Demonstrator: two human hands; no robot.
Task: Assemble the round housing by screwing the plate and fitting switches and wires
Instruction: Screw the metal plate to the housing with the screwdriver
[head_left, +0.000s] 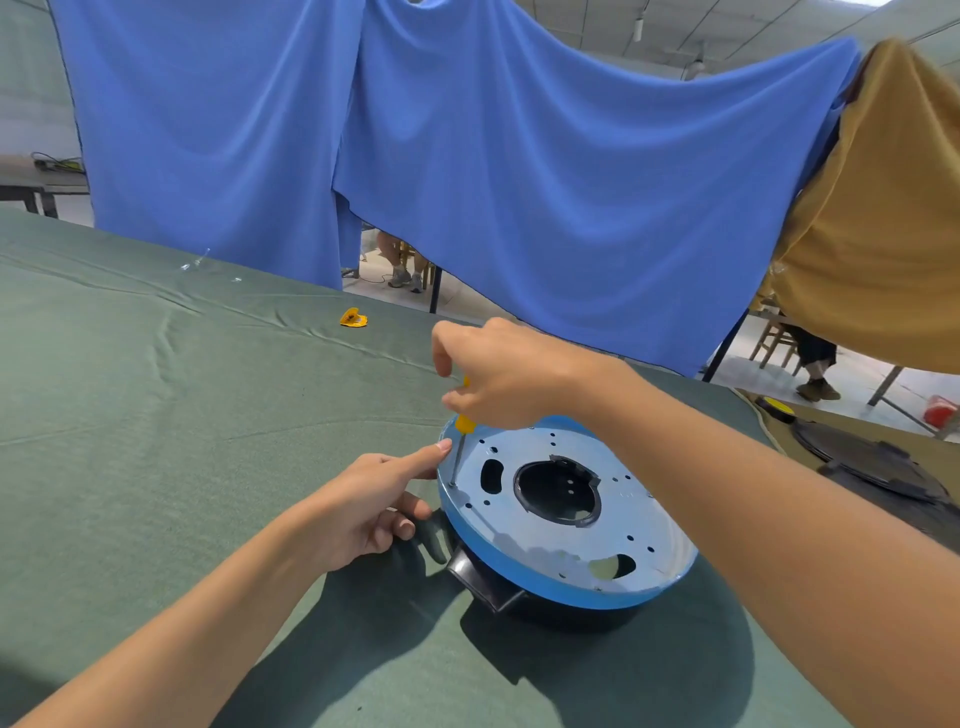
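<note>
Plate (623, 499) | right hand (504, 374) grips screwdriver (464, 422), tip at rim | left hand (363, 504) released, forefinger straight beside shaft

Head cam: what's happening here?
A person is screwing the round silvery metal plate onto the blue-rimmed black round housing on the green cloth-covered table. The right hand grips a yellow-handled screwdriver nearly upright, with its tip at a screw near the plate's left edge. The left hand points a straight index finger at the shaft.

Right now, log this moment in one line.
right hand grips yellow-handled screwdriver | tip at edge of round silver metal plate | left hand forefinger beside shaft | plate on black round housing
</note>
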